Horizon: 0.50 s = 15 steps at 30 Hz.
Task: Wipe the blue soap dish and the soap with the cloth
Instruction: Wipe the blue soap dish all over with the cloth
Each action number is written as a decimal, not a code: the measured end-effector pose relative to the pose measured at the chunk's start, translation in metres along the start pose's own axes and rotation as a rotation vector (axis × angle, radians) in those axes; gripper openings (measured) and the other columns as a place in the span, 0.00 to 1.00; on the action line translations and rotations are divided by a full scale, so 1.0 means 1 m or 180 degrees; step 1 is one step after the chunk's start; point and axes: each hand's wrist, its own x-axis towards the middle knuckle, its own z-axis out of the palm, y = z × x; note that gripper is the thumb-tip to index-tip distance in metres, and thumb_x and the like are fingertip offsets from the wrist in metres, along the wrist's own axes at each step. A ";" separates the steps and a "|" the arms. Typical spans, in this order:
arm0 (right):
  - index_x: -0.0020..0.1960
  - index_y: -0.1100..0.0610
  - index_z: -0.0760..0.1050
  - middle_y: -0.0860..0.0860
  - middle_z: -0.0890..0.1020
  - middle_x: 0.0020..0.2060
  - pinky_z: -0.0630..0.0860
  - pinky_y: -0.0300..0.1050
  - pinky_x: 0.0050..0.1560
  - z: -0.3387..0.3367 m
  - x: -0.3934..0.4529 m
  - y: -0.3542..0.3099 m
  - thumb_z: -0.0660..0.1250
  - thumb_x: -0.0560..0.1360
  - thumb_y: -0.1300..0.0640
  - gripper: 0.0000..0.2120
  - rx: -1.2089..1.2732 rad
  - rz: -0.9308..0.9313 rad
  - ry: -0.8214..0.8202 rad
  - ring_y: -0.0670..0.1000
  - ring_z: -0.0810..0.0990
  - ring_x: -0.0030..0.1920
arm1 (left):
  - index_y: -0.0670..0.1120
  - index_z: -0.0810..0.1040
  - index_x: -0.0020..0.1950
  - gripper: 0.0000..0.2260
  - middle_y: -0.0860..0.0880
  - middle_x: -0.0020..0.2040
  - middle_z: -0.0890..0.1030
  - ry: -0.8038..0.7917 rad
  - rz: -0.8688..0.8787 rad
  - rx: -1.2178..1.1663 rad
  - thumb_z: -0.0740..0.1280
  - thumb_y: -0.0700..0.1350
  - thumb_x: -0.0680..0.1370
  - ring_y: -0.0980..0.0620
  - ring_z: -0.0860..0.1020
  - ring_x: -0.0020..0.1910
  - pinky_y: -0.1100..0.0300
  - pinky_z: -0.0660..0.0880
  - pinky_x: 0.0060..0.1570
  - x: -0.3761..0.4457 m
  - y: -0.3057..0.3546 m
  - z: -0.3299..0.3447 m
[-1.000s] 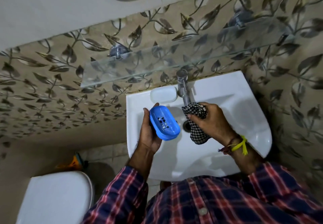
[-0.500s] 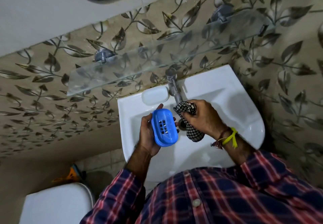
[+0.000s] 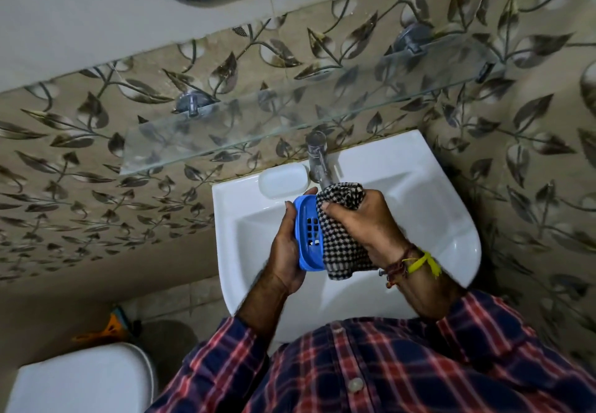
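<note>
head camera looks down at my two hands over the white ceramic wash basin [image 3: 435, 219]. my left hand [image 3: 285, 251] cradles the blue plastic soap dish [image 3: 306, 232] from its left side, fingers curled around the far end and the palm under the near end, so the dish is held above the bowl with its slotted inside facing up and to the right. my right hand [image 3: 364, 219] is bunched tight around the black-and-white checked cloth [image 3: 342, 241], thumb pinching the fabric near the top, and the cloth lies against the right rim and inner face of the dish, covering that side while the drain slots on the left stay visible. a loose end of the cloth hangs below the near end of the dish.

a second ago the cloth and the dish were apart, with the cloth held near the drain hole and the dish tilted off to the left; half a second ago they had drawn close; now they touch and the cloth overlaps the dish. the dish has also turned more lengthwise toward me.

behind my hands the metal tap [image 3: 317, 158] stands at the back of the basin, its spout just above the top of the cloth. the moulded white soap recess [image 3: 282, 182] sits left of the tap. a clear glass shelf [image 3: 225, 135] runs along the leaf-patterned tiled wall [image 3: 80, 170]. a yellow and red thread band [image 3: 416, 262] circles my right wrist, and the white toilet lid [image 3: 80, 380] shows at lower left.
</note>
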 end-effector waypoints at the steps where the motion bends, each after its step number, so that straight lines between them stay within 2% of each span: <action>1: 0.41 0.50 0.86 0.49 0.88 0.38 0.82 0.41 0.36 0.001 0.000 0.000 0.74 0.73 0.63 0.08 0.0358 0.0227 0.0068 0.50 0.87 0.40 | 0.53 0.72 0.74 0.26 0.48 0.65 0.83 -0.0005 0.0047 0.0051 0.53 0.62 0.81 0.48 0.83 0.61 0.51 0.82 0.58 -0.001 -0.002 0.002; 3: 0.44 0.59 0.85 0.56 0.88 0.40 0.84 0.51 0.43 0.003 0.000 -0.003 0.75 0.71 0.62 0.02 0.0733 0.0617 0.0151 0.56 0.87 0.42 | 0.54 0.74 0.73 0.26 0.48 0.66 0.82 -0.0019 0.0132 0.0162 0.54 0.63 0.80 0.48 0.82 0.63 0.53 0.81 0.58 -0.003 -0.005 0.005; 5: 0.44 0.61 0.84 0.58 0.87 0.40 0.84 0.56 0.46 0.005 -0.001 -0.005 0.76 0.70 0.63 0.04 0.0888 0.0897 0.0120 0.58 0.87 0.42 | 0.53 0.74 0.73 0.26 0.47 0.66 0.82 -0.0027 0.0200 0.0211 0.54 0.63 0.80 0.47 0.81 0.64 0.54 0.81 0.57 -0.005 -0.006 0.007; 9: 0.49 0.63 0.84 0.62 0.87 0.44 0.84 0.55 0.45 0.008 0.000 -0.008 0.73 0.71 0.67 0.08 0.1259 0.1180 -0.0153 0.60 0.87 0.43 | 0.46 0.70 0.76 0.30 0.42 0.69 0.79 0.0022 0.0261 0.0368 0.54 0.63 0.81 0.45 0.79 0.67 0.55 0.79 0.59 -0.007 -0.011 0.005; 13: 0.55 0.62 0.83 0.62 0.86 0.49 0.82 0.57 0.52 0.011 0.001 -0.009 0.71 0.72 0.67 0.13 0.1281 0.1173 -0.0478 0.60 0.86 0.48 | 0.45 0.68 0.77 0.28 0.40 0.70 0.78 0.0028 0.0375 0.0391 0.52 0.60 0.83 0.44 0.78 0.68 0.51 0.76 0.65 -0.008 -0.001 0.009; 15: 0.54 0.61 0.83 0.61 0.86 0.47 0.83 0.55 0.48 0.009 0.002 -0.012 0.71 0.72 0.67 0.12 0.1168 0.1068 -0.0586 0.59 0.86 0.47 | 0.46 0.67 0.77 0.26 0.41 0.69 0.78 -0.0055 0.0507 0.0379 0.52 0.60 0.84 0.43 0.78 0.68 0.49 0.75 0.66 -0.007 0.006 0.009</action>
